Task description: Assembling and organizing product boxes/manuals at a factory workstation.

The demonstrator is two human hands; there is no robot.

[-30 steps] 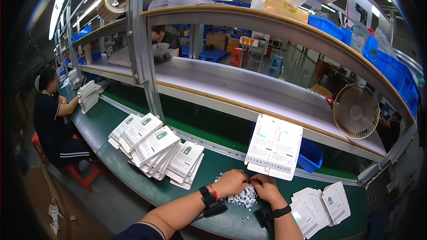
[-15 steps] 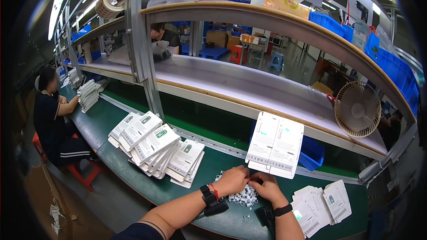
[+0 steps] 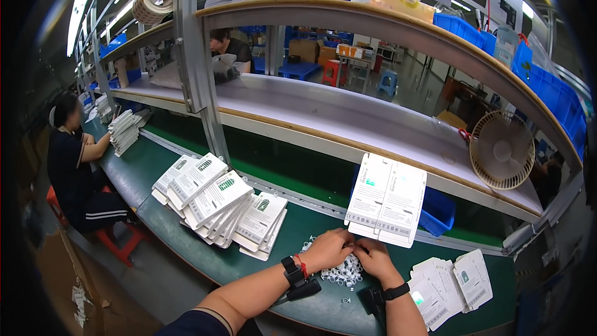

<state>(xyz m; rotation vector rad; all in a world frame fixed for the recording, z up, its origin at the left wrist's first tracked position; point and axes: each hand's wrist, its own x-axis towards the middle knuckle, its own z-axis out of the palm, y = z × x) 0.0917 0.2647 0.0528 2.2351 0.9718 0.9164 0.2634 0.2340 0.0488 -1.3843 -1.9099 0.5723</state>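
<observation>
My left hand (image 3: 330, 251) and my right hand (image 3: 375, 259) meet at the fingertips over a pile of small white ring-shaped plastic pieces (image 3: 341, 274) on the green table. Both hands are closed, thumbs and fingers pinched together. Whatever sits between the fingertips is hidden or too small to name. Right beyond the hands, a stack of flat white printed cartons (image 3: 385, 202) rises in front of the shelf. One loose white piece (image 3: 346, 300) lies apart from the pile, nearer to me.
Stacked flat cartons (image 3: 217, 199) spread at the left, others (image 3: 444, 289) fan out at the right. A blue bin (image 3: 437, 213) sits behind the raised stack. A shelf with a fan (image 3: 502, 149) runs along the back. A seated person (image 3: 71, 155) works at far left.
My hands have shifted very slightly, staying together at the pile. The view has moved a little; the cartons lie as before.
</observation>
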